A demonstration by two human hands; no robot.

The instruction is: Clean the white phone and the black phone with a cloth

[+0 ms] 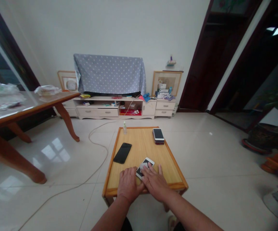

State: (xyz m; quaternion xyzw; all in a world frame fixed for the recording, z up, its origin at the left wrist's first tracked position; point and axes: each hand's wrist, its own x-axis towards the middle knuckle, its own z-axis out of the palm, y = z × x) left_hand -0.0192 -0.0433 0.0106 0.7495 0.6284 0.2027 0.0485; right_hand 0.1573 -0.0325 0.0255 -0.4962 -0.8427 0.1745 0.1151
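A white-framed phone point(145, 165) lies on the low bamboo table point(139, 150) near its front edge. My left hand point(127, 184) rests beside the phone's near end, fingers curled against its edge. My right hand point(154, 181) lies flat with fingers stretched out, pressing a small pale cloth or wipe point(143, 166) onto the phone's screen. A black phone point(122, 152) lies screen up to the left. A stack of phones point(158, 135) sits at the table's far right. A small clear bottle point(125, 127) stands at the far edge.
A large wooden table point(21, 112) with plastic bags stands at the left. A cable point(93, 150) runs across the tiled floor. A TV stand point(119, 107) with a cloth-covered screen lines the far wall. A potted plant point(269, 134) is at the right.
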